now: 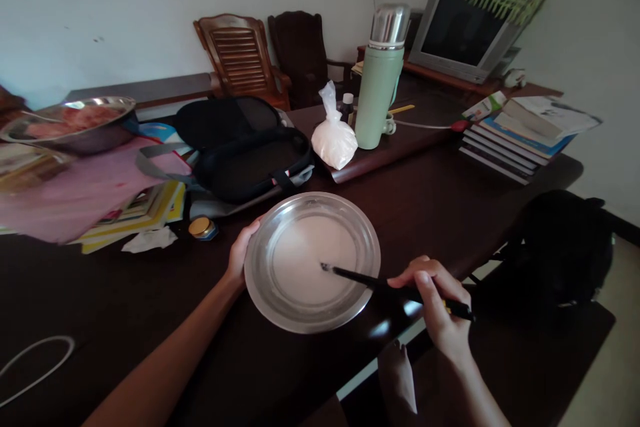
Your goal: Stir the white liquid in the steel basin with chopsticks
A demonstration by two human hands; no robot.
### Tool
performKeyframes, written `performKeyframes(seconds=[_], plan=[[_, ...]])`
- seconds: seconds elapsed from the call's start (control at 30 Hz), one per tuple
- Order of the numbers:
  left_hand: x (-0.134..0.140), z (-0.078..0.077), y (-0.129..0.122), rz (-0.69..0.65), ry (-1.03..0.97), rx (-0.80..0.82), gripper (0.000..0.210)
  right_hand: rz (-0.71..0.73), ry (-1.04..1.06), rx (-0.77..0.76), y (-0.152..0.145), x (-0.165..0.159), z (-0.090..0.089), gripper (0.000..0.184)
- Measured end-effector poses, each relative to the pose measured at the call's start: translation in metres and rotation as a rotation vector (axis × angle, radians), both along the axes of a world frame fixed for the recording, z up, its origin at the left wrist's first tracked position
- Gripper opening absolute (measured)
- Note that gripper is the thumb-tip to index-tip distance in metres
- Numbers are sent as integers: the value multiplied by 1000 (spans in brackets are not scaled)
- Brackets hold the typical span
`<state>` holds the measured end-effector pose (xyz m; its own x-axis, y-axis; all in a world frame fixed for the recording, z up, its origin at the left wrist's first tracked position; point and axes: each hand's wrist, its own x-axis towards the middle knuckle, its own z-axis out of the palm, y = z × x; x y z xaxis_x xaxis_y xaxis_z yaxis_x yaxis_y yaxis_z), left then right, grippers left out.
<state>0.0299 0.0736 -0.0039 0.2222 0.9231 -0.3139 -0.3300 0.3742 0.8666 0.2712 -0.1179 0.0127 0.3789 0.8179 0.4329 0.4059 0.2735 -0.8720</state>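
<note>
A wide, shallow stainless steel basin point(313, 328) of milky white liquid point(300, 253) is tilted slightly at the table's near side. My left hand point(243, 247) grips its left rim; the fingers beneath are hidden. In my right hand point(437, 297), closed around them, are black chopsticks point(357, 275) with yellow marks near the upper end. They slant over the basin's right rim, and their tips, coated white, touch the liquid. Beyond the basin stands a knotted plastic bag of white powder point(334, 140).
A green thermos point(377, 93) stands behind the bag. An open black case point(245, 147) and a small gold-lidded jar point(203, 228) lie left. A metal bowl with reddish meat point(75, 137) sits far left. Stacked books point(515, 140) and a black backpack point(565, 247) are right.
</note>
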Motion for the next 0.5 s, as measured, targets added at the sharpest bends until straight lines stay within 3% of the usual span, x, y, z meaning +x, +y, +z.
performKeyframes(seconds=[0.17,0.37,0.5], plan=[[0,0,1,-5,8,27,25,143,-83,-27,5,-6,1,23],[1,2,-1,-2,29,7,28,-33,4,3,2,-2,-1,28],[1,2,0,-3,34,14,28,117,-23,-39,2,-5,-1,26]])
